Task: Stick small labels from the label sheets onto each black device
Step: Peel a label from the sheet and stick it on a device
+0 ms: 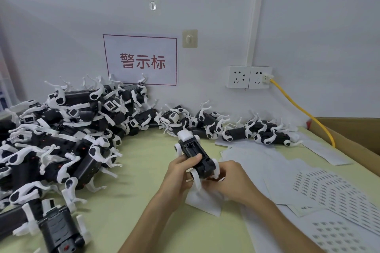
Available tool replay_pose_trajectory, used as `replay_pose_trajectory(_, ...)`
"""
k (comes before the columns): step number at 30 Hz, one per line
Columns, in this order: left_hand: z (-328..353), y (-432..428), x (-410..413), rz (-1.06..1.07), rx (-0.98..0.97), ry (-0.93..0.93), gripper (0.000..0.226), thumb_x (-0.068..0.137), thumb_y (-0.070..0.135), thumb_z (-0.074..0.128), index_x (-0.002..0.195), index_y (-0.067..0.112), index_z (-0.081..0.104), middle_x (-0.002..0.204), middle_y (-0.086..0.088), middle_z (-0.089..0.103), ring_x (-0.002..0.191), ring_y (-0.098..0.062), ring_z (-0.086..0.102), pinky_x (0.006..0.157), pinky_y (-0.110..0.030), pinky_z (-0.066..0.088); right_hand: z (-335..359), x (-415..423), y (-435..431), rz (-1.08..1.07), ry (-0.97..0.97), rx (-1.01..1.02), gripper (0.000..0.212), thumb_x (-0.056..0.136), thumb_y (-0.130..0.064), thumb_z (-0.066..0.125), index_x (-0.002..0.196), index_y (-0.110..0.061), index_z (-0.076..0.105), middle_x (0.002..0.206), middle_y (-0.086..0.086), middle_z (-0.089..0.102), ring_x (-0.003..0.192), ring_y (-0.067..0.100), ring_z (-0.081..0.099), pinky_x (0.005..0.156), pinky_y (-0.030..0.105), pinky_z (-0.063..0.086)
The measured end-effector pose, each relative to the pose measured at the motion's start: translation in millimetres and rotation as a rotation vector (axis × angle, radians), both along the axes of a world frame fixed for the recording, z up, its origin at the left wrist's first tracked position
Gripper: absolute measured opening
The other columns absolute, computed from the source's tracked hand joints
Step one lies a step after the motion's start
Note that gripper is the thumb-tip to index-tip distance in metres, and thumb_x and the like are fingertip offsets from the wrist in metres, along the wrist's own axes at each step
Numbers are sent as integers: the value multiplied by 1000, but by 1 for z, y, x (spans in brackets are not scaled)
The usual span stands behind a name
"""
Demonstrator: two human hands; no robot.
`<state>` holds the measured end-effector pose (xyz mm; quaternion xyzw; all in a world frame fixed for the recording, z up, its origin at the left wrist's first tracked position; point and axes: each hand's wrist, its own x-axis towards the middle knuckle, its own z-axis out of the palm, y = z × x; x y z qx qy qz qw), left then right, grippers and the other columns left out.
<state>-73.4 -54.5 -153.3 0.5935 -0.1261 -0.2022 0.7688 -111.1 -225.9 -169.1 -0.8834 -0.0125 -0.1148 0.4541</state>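
A black device with white legs [194, 153] is held belly-up above the table's middle. My left hand [181, 172] grips its left side, thumb lying across the black body. My right hand [228, 181] has its fingers curled at the device's near right end, by a white leg; what the fingertips hold is hidden. Label sheets [329, 193] with rows of small grey labels lie to the right. A big pile of black devices [61, 133] covers the left, and a row of them [236, 127] runs along the wall.
A yellow cable [304, 111] runs from the wall socket [248, 77] down past a cardboard box [349, 135] at the right. A white paper scrap [203, 201] lies under my hands. Bare green table surface [144, 160] lies in front of the pile.
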Motion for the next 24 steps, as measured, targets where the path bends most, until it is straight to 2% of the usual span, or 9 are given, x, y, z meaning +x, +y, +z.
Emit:
replay_pose_trajectory(3,1,-1,0,4,31,-10,58,73,43,74,120,7,70,112,-14,77,105,-31,74,81,-33,52,-1,2,-2,1,-15,-9,32,55,-52,67,52,-22,57,46,-12,46,48,2,35,47,13,28)
replay_pose_trajectory(6,2,0,1,15,61,-2,64,73,45,74,122,3,68,113,-17,76,111,-36,71,91,-40,46,0,1,-2,10,-15,-6,27,57,-49,68,48,-26,58,44,-12,44,46,2,35,46,12,28)
replay_pose_trajectory(11,0,1,2,3,80,0,64,75,45,72,123,4,68,115,-16,76,111,-35,72,108,-52,46,-2,1,0,16,-21,15,28,58,-51,66,55,-24,67,46,-12,50,46,1,39,48,10,31)
replay_pose_trajectory(13,1,1,1,12,87,1,63,73,44,73,122,5,69,112,-14,77,108,-34,73,101,-50,51,-1,1,-1,0,-14,8,22,63,-42,69,55,-22,65,46,-11,49,46,1,37,47,14,30)
replay_pose_trajectory(14,1,1,1,15,90,1,62,73,43,74,121,5,69,111,-14,78,104,-33,74,95,-46,52,0,0,-2,2,-12,3,17,68,-33,71,53,-28,65,46,-12,51,45,1,39,47,15,31)
replay_pose_trajectory(16,0,1,1,13,92,0,60,73,43,74,119,6,69,109,-13,78,94,-28,76,87,-40,51,-1,1,-3,3,-33,-16,30,73,-20,72,50,-37,63,47,-13,56,44,0,44,48,14,32)
replay_pose_trajectory(18,0,1,1,12,91,-6,58,73,44,74,118,8,70,108,-13,78,90,-23,76,82,-36,51,-1,0,-1,-8,-30,-21,17,67,-33,69,52,-32,62,47,-11,54,45,3,41,47,15,30)
replay_pose_trajectory(20,0,2,2,16,88,-8,56,73,44,74,117,9,71,108,-12,78,91,-23,76,81,-35,52,0,1,0,7,-23,-2,18,59,-47,61,55,-30,63,48,-11,53,47,3,40,48,14,30)
replay_pose_trajectory(24,0,1,3,20,88,-8,56,72,43,75,116,9,71,107,-12,79,90,-25,76,82,-37,53,0,0,1,21,-42,-22,24,59,-48,58,67,-28,69,56,-7,61,52,2,46,52,15,35)
